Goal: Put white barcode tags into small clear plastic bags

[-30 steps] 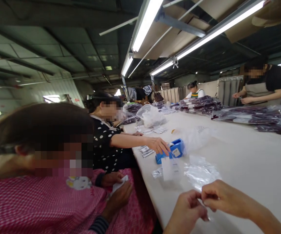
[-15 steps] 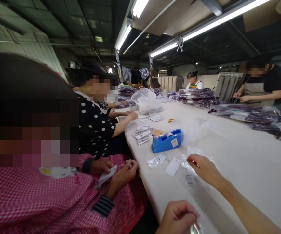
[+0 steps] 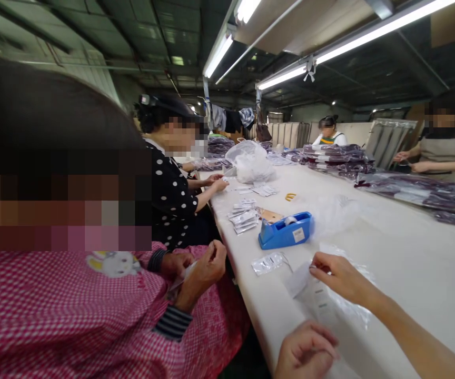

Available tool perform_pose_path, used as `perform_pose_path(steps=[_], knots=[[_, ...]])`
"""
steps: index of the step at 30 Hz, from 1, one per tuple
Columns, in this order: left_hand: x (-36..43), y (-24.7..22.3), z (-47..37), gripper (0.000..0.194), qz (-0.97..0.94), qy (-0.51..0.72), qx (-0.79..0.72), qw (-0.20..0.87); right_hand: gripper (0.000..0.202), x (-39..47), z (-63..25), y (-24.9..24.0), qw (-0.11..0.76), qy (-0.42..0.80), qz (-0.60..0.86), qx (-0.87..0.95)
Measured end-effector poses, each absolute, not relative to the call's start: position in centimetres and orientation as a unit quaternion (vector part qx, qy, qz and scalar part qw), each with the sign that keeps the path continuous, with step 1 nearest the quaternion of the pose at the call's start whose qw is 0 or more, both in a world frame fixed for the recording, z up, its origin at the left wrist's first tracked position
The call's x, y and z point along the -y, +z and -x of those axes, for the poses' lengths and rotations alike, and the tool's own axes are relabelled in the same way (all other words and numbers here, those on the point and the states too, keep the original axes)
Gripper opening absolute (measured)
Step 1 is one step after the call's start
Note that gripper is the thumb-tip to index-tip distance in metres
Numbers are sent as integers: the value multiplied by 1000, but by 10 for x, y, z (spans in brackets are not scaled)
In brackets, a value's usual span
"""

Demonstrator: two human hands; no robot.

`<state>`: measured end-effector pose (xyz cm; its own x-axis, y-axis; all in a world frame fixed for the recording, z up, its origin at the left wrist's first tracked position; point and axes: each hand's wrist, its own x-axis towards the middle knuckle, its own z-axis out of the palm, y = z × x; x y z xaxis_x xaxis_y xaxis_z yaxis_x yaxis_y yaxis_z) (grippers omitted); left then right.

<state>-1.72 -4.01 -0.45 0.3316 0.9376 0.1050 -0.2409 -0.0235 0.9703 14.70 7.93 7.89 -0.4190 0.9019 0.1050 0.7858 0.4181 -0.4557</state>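
Long white table [image 3: 401,263] under fluorescent tube lights [image 3: 369,29], dark ceiling [image 3: 132,31].

The left hand [image 3: 306,352] is cut off by the bottom edge, and its curled fingers hide what is inside. The right hand [image 3: 340,276] pinches a clear bag [image 3: 330,302] near the tabletop's [image 3: 409,263] near edge (the print on the white tag [image 3: 297,280] is too small to read). The faces of the people nearby are blurred. The dark bundles [image 3: 428,192] along the far edge are too blurry to tell.
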Motion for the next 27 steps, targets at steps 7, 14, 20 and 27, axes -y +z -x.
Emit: perform_pose_path(steps=[7,14,20,27], knots=[[39,22,32,15,-699,462,-465,286,14,-48,-140,123,247,276,443,816],[36,58,24,19,-717,448,-472,250,13,-28,-117,165,293,335,428,787],[40,67,18,11,-629,498,-392,451,14,-24,-118,178,298,441,439,724],[53,73,26,27,-579,508,-334,544,30,-11,-135,181,229,593,325,700]])
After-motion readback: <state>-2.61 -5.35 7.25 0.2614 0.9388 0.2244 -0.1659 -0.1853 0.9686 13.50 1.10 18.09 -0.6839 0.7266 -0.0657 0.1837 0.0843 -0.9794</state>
